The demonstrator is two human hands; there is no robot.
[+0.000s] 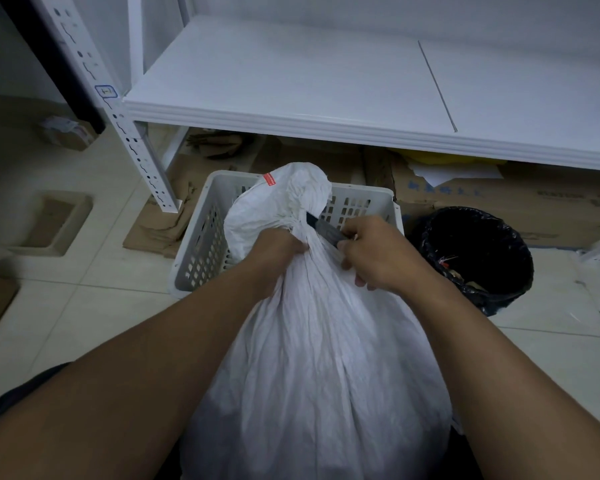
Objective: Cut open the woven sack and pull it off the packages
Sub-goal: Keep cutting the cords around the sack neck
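Left hand (278, 250) clenched; right hand (378, 252) curled, seemingly pinching.

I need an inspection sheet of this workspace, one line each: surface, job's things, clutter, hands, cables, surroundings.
Surface: pale tiled floor.
Job's things: white woven sack, neck tied shut; knife at the neck; packages not visible.
Clutter: flattened cardboard on the floor.
Hands: left hand grips the sack's neck; right hand holds the knife.
Cables: nothing seen.
Surroundings: white basket behind the sack; black lined bin on the right; white shelf above.
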